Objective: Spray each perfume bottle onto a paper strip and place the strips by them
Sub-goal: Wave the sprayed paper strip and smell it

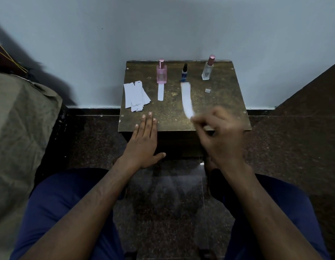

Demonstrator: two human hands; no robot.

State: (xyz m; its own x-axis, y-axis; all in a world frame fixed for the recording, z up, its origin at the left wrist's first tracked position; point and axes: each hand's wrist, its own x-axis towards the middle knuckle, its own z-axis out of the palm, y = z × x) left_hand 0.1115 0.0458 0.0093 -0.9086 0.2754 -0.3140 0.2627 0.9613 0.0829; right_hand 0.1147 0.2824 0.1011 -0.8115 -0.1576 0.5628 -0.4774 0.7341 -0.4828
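Note:
Three perfume bottles stand along the back of a small dark table (pixel 170 111): a pink bottle (pixel 161 72) at the left, a small dark blue bottle (pixel 184 73) in the middle, a clear bottle with a pink cap (pixel 208 68) at the right. One paper strip (pixel 160 92) lies just in front of the pink bottle. My right hand (pixel 219 136) pinches a motion-blurred paper strip (pixel 187 100) whose far end points at the blue bottle. My left hand (pixel 144 139) rests flat on the table's front left edge, fingers straight. A pile of spare strips (pixel 135 96) lies at the far left.
A small grey cap-like piece (pixel 207 90) lies in front of the clear bottle. The table stands against a pale wall. A cloth-covered bulk (pixel 20 132) is at the left, and my knees in blue trousers are below the table.

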